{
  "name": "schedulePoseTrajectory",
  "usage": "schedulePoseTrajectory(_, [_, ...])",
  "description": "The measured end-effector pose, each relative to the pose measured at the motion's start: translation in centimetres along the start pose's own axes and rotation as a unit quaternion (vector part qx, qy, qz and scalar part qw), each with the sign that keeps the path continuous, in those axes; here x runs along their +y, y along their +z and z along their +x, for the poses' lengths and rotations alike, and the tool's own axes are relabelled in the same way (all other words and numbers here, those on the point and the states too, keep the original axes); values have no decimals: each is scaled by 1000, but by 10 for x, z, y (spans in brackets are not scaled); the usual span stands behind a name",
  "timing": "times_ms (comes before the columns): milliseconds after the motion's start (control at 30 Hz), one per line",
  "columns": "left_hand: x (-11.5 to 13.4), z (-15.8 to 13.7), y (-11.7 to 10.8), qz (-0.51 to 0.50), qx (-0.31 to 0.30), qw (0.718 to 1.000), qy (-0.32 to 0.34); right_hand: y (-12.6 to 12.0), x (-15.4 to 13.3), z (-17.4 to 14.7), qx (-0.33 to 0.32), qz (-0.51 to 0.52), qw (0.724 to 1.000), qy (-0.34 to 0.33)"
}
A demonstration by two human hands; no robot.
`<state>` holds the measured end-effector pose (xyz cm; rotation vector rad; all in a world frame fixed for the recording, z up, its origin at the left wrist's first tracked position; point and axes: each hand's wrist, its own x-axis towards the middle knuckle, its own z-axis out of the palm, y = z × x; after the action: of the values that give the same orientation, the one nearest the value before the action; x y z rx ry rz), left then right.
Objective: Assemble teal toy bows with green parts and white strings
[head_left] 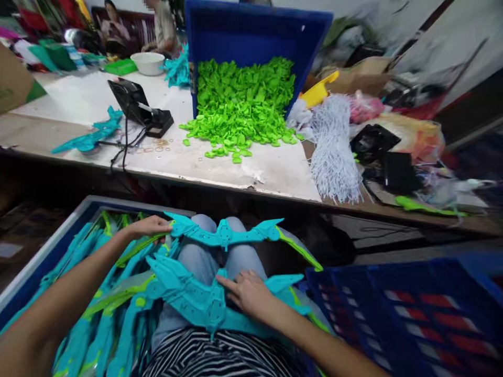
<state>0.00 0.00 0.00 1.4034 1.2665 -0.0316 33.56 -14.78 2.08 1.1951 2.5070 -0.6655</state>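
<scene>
Two turquoise toy bows with lime-green limbs lie across my lap. My left hand [152,227] is closed around the left end of the farther toy bow [225,235], where the green limb meets the turquoise body. Over the nearer toy bow [196,298] lies my right hand [251,294], its index finger stretched out and touching the raised centre piece. The other fingers of that hand are partly bent and rest on the bow's body, hiding part of its right half. To my left, a blue crate [91,201] with a pale rim holds several similar bows.
Ahead is a worktable [283,170] with a tipped blue bin [255,34] spilling green plastic pieces [243,104]. A black stand [157,123], a turquoise bow part [92,137] and a bundle of white strings [336,149] lie there. Blue crates [377,283] stand right. Two people are at the back.
</scene>
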Motion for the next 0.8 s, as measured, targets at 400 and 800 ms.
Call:
schedulePoseTrajectory(400, [77, -19, 119, 328, 240, 878, 254, -188, 167, 169, 384, -23, 907, 174])
schedulePoseTrajectory(800, [61, -28, 146, 236, 151, 942, 186, -183, 210, 127, 322, 314, 867, 213])
